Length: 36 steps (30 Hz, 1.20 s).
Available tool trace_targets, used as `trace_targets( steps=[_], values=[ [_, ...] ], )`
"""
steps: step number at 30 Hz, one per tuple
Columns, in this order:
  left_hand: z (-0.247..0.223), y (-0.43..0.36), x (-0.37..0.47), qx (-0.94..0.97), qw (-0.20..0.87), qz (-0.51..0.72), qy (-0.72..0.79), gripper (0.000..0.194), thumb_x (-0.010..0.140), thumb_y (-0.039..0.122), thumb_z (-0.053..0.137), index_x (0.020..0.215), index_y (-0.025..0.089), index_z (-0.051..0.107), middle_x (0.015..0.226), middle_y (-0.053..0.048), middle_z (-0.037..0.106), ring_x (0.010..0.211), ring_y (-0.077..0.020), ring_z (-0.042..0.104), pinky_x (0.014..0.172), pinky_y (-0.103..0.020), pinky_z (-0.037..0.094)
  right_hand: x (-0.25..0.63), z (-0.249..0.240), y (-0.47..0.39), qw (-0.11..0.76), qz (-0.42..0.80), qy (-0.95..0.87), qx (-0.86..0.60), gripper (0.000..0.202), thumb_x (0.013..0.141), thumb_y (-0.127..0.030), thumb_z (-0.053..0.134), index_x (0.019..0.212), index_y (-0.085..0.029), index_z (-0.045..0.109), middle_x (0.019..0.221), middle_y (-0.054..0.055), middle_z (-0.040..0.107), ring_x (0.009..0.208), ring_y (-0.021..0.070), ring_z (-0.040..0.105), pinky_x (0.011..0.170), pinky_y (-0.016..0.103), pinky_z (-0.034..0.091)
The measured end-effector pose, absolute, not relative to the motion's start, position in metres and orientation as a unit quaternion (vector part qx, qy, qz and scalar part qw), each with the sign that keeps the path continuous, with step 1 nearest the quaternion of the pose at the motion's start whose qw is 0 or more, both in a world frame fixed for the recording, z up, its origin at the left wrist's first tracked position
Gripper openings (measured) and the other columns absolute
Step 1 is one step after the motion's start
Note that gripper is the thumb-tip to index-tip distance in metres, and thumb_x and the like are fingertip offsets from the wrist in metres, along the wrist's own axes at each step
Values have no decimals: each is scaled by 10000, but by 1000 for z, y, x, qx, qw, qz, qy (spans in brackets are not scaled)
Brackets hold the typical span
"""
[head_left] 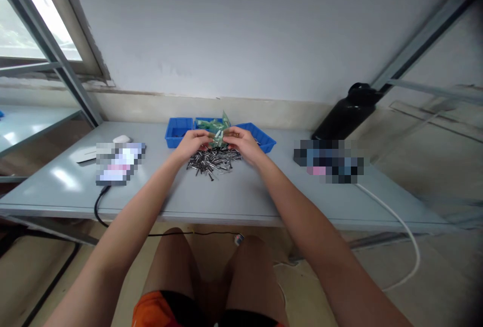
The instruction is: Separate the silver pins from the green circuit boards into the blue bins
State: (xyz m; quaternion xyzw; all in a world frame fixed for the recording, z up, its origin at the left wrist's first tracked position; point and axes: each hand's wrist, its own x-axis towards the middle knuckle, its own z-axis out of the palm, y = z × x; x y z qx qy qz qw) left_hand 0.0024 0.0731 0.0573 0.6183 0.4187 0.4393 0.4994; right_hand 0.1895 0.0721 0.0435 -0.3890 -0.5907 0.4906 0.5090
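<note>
Both hands pinch a crinkled green plastic bag [218, 127] between them, above a pile of dark and silvery screws [211, 161]. My left hand [194, 142] grips the bag's left side with its fingers closed. On the right side, my right hand [241, 142] has its fingers closed on the same bag. Small pieces inside the bag are too small to tell. Behind the hands stand a blue bin [179, 130] at the left, another blue bin [204, 120] partly hidden by the bag, and a blue bin [264, 138] turned at an angle at the right.
A blurred phone [123, 163] with a black cable lies on the grey table [226, 201] at the left, near a white case [122, 139]. At the right are a black bottle [345, 115], a blurred device [328, 162] and a white cable [400, 221].
</note>
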Motion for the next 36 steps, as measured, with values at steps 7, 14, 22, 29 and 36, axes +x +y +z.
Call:
trace_targets(
  steps=[7, 14, 22, 29, 36],
  values=[
    [54, 76, 0, 637, 489, 437, 406, 119, 702, 213, 636, 789, 159, 698, 789, -41, 656, 760, -146, 594, 635, -258, 482, 191, 43, 72, 502, 523, -583, -368, 213, 613, -311, 731, 778, -213, 638, 775, -12, 576, 738, 129, 524, 628, 268, 411],
    [55, 74, 1, 675, 466, 420, 388, 150, 718, 225, 661, 831, 131, 693, 728, -24, 631, 666, -114, 561, 624, -251, 472, 192, 44, 70, 484, 531, -598, -354, 250, 633, -353, 755, 806, -213, 642, 789, -8, 574, 718, 115, 520, 650, 277, 416],
    [56, 74, 2, 709, 435, 407, 378, 99, 728, 224, 675, 759, 130, 672, 648, -7, 594, 603, -106, 526, 605, -260, 457, 193, 39, 77, 503, 485, -614, -366, 291, 590, -360, 777, 793, -208, 634, 757, -8, 582, 706, 127, 531, 667, 307, 439],
    [60, 69, 5, 682, 486, 419, 353, 138, 726, 205, 669, 837, 131, 632, 720, -13, 600, 678, -118, 564, 611, -245, 476, 192, 40, 78, 559, 458, -583, -371, 389, 511, -379, 820, 729, -215, 543, 748, -27, 546, 649, 111, 521, 635, 293, 481],
    [56, 71, 6, 649, 518, 432, 351, 125, 765, 236, 661, 814, 129, 620, 701, -8, 587, 644, -104, 556, 624, -242, 500, 194, 41, 78, 549, 374, -655, -360, 394, 581, -432, 781, 730, -224, 482, 765, -15, 541, 681, 142, 534, 586, 293, 476]
  ],
)
